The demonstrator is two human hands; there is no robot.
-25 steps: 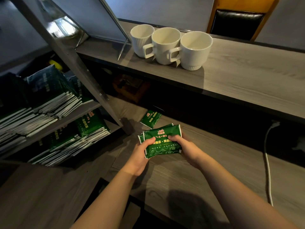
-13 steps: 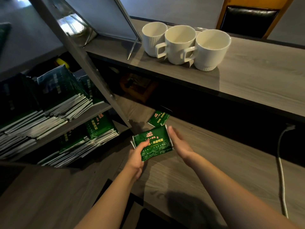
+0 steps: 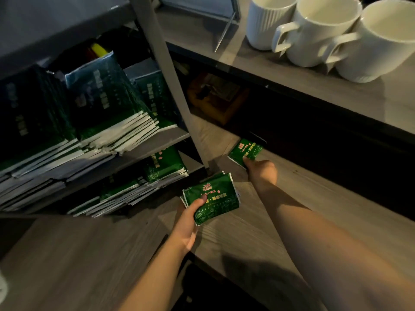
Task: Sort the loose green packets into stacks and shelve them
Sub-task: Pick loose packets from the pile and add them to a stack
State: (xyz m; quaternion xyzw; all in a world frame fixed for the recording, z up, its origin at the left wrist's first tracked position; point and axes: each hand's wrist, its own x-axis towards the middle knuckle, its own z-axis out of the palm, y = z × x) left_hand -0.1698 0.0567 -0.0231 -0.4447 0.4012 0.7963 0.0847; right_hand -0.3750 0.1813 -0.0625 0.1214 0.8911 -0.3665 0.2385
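My left hand [image 3: 187, 223] grips a small stack of green packets [image 3: 213, 197] just above the lower wooden surface, thumb on top. My right hand [image 3: 261, 172] has reached further back and its fingers are on a single loose green packet [image 3: 246, 151] lying near the dark gap under the upper shelf. Whether that packet is lifted I cannot tell. On the left, a grey rack holds stacked green packets on its upper shelf [image 3: 112, 122] and lower shelf [image 3: 143, 185].
Three white mugs [image 3: 323, 32] stand on the upper wooden shelf [image 3: 314, 86]. A slanted grey rack post [image 3: 170, 93] runs between the rack and my hands. A brown wooden box [image 3: 215, 97] sits in the shadow behind. A framed stand [image 3: 202, 7] leans at the top.
My right hand let go of the stack and reached back to the loose packet. My left hand now holds the stack alone. The camera moved closer and lower.
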